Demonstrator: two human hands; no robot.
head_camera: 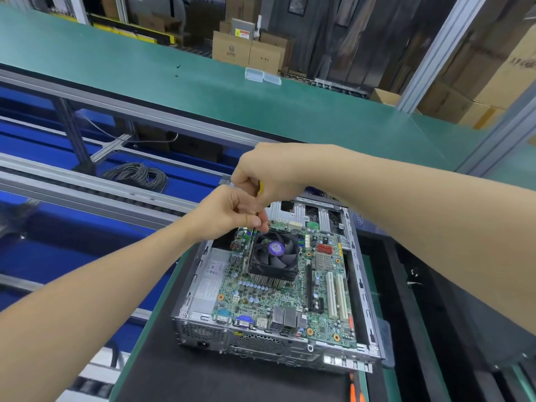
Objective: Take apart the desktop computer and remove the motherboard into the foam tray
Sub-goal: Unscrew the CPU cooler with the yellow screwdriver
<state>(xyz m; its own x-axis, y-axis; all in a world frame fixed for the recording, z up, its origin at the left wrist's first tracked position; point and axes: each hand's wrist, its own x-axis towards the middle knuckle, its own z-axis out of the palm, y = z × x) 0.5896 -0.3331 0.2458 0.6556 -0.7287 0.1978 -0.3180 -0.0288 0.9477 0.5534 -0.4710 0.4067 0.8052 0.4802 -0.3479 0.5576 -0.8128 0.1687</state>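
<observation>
1. Grip: the right hand [266, 172] is wrapped round the handle of the screwdriver [261, 187], and the left hand [229, 211] pinches its shaft. The tip sits at the far-left corner of the fan [274, 253].
2. Location: the motherboard [261, 297] lies under the fan, seated in the chassis [261, 343].
3. Risk: a tilted shaft probably lets the tip slip out and gouge components just left of the fan.
4. Risk: a loosened screw may drop among the fins below the fan.
5. Clearance: chassis walls stand left, right and on the near side of the fan, so lifting room is open only above it. An orange-handled tool [352, 391] lies nearer than the fan, outside the chassis wall.
</observation>
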